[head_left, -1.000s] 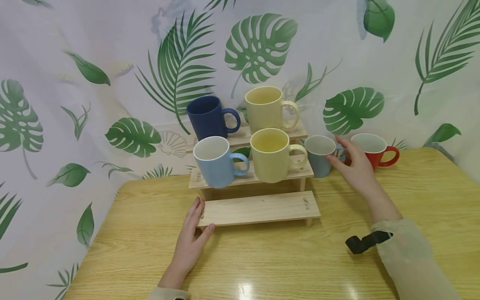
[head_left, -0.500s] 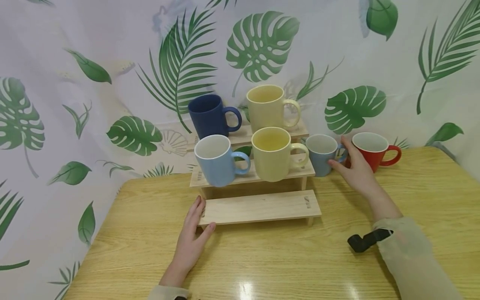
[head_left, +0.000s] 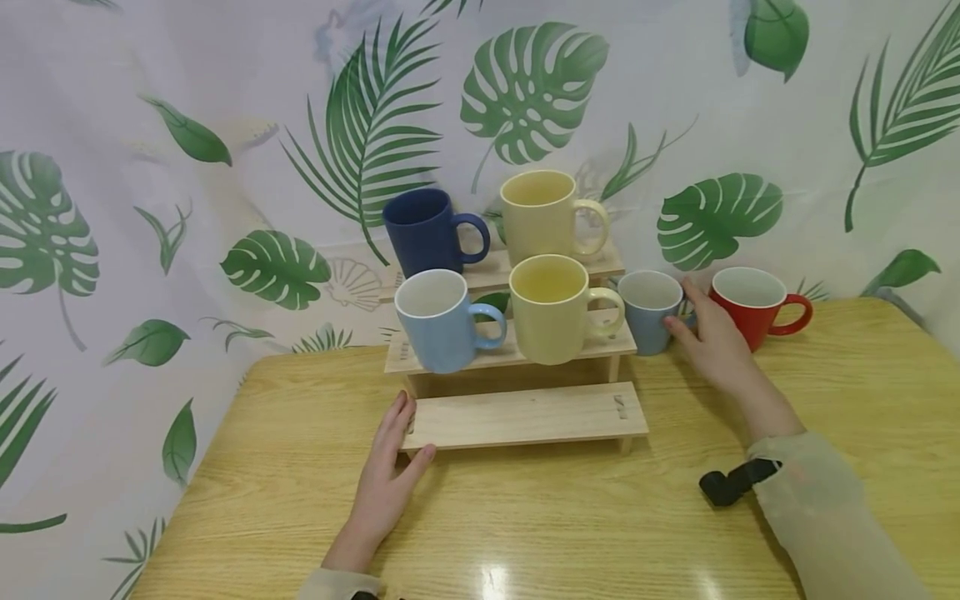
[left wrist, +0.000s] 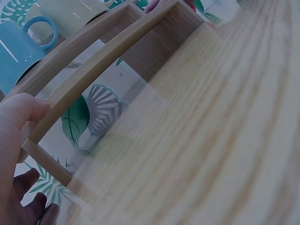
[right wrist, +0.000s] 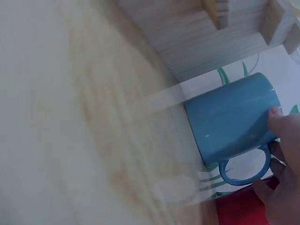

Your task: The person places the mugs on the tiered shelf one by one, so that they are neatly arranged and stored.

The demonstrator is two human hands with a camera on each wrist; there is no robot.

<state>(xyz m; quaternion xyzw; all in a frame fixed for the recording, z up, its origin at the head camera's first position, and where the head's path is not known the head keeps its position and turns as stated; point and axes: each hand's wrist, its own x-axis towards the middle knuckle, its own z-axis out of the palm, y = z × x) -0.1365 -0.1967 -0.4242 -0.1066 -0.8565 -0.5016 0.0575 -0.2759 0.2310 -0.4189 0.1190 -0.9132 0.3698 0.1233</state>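
My left hand point(head_left: 384, 479) grips the left end of the lowest board of a stepped wooden rack point(head_left: 525, 418). In the left wrist view its thumb lies on the board's edge, while some fingers hang loosely curled by the leg. My right hand point(head_left: 720, 348) holds a grey-blue mug point(head_left: 645, 323) that stands on the table right of the rack. The right wrist view has the thumb on the mug's wall near the rim and the other fingers by the handle point(right wrist: 246, 182), partly hidden. A red mug point(head_left: 756, 323) with a white inside stands just behind this hand.
On the middle step are a light blue mug point(head_left: 438, 329) and a pale yellow mug point(head_left: 550, 321). The top step bears a navy mug point(head_left: 423, 237) and another pale yellow mug point(head_left: 536, 221). A leaf-print cloth point(head_left: 262, 167) hangs behind the table point(head_left: 562, 517).
My right hand has closed in on the grey-blue mug, its thumb now against the wall and its fingers at the handle. The left hand keeps its place; the whole view has shifted slightly.
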